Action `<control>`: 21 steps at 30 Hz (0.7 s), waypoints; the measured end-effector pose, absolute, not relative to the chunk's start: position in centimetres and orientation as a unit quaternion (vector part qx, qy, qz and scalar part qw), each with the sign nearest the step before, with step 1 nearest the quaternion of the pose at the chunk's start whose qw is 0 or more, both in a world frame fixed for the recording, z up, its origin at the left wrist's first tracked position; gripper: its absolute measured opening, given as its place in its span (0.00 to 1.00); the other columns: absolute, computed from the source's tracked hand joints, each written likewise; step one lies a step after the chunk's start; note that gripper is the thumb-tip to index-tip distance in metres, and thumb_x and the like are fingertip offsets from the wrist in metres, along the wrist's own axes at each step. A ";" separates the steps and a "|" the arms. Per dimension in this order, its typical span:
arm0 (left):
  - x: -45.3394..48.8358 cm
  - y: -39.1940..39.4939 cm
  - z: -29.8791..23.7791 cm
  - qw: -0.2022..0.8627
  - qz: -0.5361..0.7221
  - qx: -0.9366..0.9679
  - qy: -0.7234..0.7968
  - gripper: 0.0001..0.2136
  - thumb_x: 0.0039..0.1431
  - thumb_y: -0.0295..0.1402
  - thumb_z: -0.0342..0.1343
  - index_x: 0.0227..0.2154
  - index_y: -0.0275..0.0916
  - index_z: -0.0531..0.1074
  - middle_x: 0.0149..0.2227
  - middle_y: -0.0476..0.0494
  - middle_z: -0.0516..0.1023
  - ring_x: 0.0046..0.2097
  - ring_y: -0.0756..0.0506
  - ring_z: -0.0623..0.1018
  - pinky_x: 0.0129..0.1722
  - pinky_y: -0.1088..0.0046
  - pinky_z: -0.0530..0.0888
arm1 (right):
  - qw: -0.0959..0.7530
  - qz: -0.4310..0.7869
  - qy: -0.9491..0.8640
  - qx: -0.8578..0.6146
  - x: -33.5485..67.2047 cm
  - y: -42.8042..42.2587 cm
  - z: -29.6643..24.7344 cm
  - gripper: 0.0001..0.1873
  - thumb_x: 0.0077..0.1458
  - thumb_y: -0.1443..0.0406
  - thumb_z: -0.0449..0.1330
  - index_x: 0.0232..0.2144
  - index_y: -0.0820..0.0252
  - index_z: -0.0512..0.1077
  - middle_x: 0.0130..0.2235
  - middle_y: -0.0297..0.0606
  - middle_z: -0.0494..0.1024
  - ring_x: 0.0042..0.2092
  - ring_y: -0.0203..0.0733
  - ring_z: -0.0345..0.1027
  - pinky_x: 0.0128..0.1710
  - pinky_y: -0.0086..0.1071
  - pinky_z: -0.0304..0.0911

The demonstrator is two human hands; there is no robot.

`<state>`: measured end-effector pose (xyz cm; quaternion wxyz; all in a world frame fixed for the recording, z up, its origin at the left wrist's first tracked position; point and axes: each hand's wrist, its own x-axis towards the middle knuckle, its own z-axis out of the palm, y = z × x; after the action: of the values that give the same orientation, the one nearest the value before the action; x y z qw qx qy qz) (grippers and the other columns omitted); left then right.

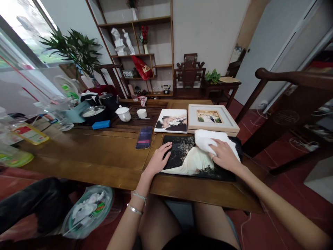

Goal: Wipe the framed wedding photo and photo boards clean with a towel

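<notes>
A dark photo panel (179, 149) showing a pale gown lies flat along the table's front edge. My left hand (159, 159) rests on its left end, fingers stretched out and holding nothing. Over the panel's upper right part, my right hand (224, 155) presses a white cloth (204, 139) against the surface, with fingers curled on it. Just behind the panel lie a white-edged photo print (171, 121) and a light wooden picture frame (191, 119) with a small photo inside. Left of the panel is a phone (143, 138).
A lidded white cup (123, 113), a small white bowl (142, 113), a blue block (101, 124) and pots (94, 113) stand toward the back left. Bottles (32, 133) crowd the far left. A lined bin (88, 211) sits below, and a wooden chair (283, 114) stands right.
</notes>
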<state>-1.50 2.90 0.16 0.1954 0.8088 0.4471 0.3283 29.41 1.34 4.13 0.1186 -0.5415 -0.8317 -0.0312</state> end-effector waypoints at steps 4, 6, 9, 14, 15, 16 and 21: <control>-1.5 2.9 0.2 0.193 0.326 0.809 0.449 0.17 0.65 0.36 0.44 0.54 0.42 0.67 0.61 0.41 0.65 0.62 0.43 0.64 0.62 0.56 0.61 | 0.107 -0.036 -0.840 -0.531 26.7 3.3 4.5 0.19 0.54 0.65 0.51 0.46 0.63 0.73 0.54 0.53 0.70 0.58 0.60 0.55 0.53 0.50 0.52; -1.5 2.9 0.2 0.195 0.323 0.809 0.451 0.17 0.65 0.36 0.44 0.54 0.42 0.67 0.61 0.41 0.65 0.62 0.43 0.64 0.62 0.56 0.61 | 0.108 -0.032 -0.855 -0.506 24.2 3.5 4.6 0.19 0.54 0.65 0.52 0.48 0.59 0.73 0.55 0.48 0.69 0.59 0.57 0.54 0.54 0.49 0.51; -1.5 3.0 0.2 0.199 0.327 0.808 0.448 0.17 0.65 0.36 0.44 0.54 0.43 0.67 0.61 0.42 0.66 0.62 0.44 0.65 0.62 0.56 0.61 | 0.111 -0.025 -0.869 -0.481 21.8 3.6 4.7 0.21 0.53 0.65 0.53 0.50 0.55 0.71 0.58 0.44 0.67 0.60 0.54 0.52 0.55 0.47 0.49; -1.5 2.9 0.2 0.204 0.330 0.804 0.450 0.17 0.65 0.36 0.44 0.54 0.43 0.67 0.61 0.43 0.66 0.62 0.44 0.64 0.63 0.57 0.60 | 0.112 -0.024 -0.861 -0.495 24.7 3.1 4.2 0.20 0.54 0.65 0.52 0.48 0.60 0.73 0.57 0.49 0.68 0.60 0.55 0.53 0.55 0.47 0.50; -1.5 2.9 0.2 0.205 0.329 0.804 0.451 0.17 0.65 0.36 0.44 0.54 0.43 0.67 0.61 0.42 0.66 0.63 0.44 0.64 0.63 0.57 0.60 | 0.112 -0.029 -0.855 -0.506 25.9 2.8 4.0 0.20 0.54 0.65 0.52 0.47 0.62 0.73 0.56 0.51 0.68 0.60 0.57 0.54 0.55 0.47 0.51; -1.5 2.9 0.2 0.205 0.329 0.803 0.452 0.17 0.65 0.36 0.44 0.54 0.42 0.67 0.61 0.42 0.66 0.63 0.44 0.64 0.63 0.57 0.60 | 0.113 -0.037 -0.847 -0.518 27.0 2.4 3.9 0.19 0.54 0.65 0.52 0.47 0.63 0.73 0.56 0.53 0.68 0.60 0.58 0.54 0.55 0.48 0.51; -1.5 2.8 0.2 0.199 0.331 0.804 0.452 0.17 0.65 0.36 0.44 0.54 0.43 0.67 0.61 0.42 0.66 0.62 0.44 0.65 0.63 0.56 0.60 | 0.127 -0.048 -0.840 -0.526 29.0 -3.0 3.7 0.16 0.50 0.67 0.53 0.40 0.61 0.76 0.59 0.50 0.65 0.61 0.59 0.52 0.56 0.53 0.49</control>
<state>-1.47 2.81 0.22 0.1993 0.8038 0.4522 0.3312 29.04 -2.97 3.66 0.1271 -0.5259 -0.8396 -0.0477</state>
